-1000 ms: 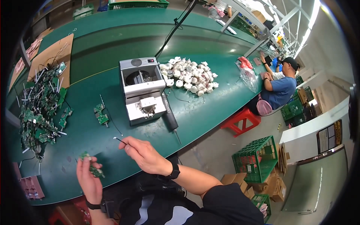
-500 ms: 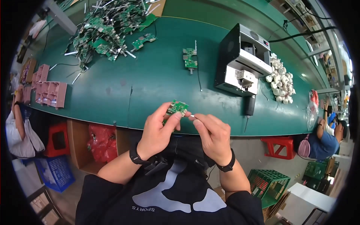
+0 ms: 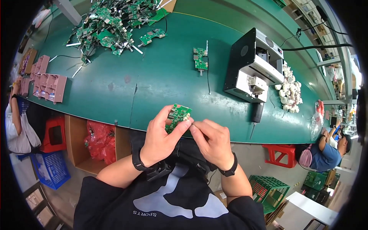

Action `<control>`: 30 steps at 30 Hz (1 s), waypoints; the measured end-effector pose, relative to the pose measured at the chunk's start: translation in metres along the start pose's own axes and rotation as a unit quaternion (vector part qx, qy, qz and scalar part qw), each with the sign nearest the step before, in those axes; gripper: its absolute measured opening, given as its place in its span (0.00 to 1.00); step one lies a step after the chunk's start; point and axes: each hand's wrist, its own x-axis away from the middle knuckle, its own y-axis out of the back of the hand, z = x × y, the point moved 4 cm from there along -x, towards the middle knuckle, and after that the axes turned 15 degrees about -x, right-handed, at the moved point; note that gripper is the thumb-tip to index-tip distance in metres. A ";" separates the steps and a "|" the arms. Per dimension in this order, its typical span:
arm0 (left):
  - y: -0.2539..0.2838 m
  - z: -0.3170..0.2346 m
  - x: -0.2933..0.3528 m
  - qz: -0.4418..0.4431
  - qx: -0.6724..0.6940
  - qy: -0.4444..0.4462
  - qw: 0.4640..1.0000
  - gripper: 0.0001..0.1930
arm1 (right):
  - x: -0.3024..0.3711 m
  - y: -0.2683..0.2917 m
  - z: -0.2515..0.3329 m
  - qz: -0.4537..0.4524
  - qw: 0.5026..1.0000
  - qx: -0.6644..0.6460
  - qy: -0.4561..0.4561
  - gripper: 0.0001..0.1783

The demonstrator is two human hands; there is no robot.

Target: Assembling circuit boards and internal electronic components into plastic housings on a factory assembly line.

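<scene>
Close to the table's near edge, my left hand (image 3: pixel 158 133) grips a green circuit board (image 3: pixel 179 111) between thumb and fingers. The board is tilted, with small parts on its upper face. At its right edge my right hand (image 3: pixel 213 142) pinches something small, which the fingertips now hide. Both hands nearly meet there. Farther off, a second circuit board (image 3: pixel 200 59) lies on the green table (image 3: pixel 165 76), with a black wire beside it. A large tangled pile of circuit boards (image 3: pixel 109 28) with cables lies at the far left.
To the right stand a black and silver machine (image 3: pixel 245 65), a black-handled driver (image 3: pixel 258 113) and a heap of white parts (image 3: pixel 290 92). Pink trays (image 3: pixel 53 86) sit left. Below are a cardboard box (image 3: pixel 80 155) and a red stool (image 3: pixel 280 155). People work at both sides.
My right hand has moved left, up against the board. The small pale piece seen between its fingers before is now hidden. The whole view has shifted slightly.
</scene>
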 end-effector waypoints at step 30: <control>0.004 -0.031 0.008 0.037 -0.140 -0.080 0.986 0.17 | 0.003 0.006 0.008 -0.107 0.991 0.031 0.072 0.03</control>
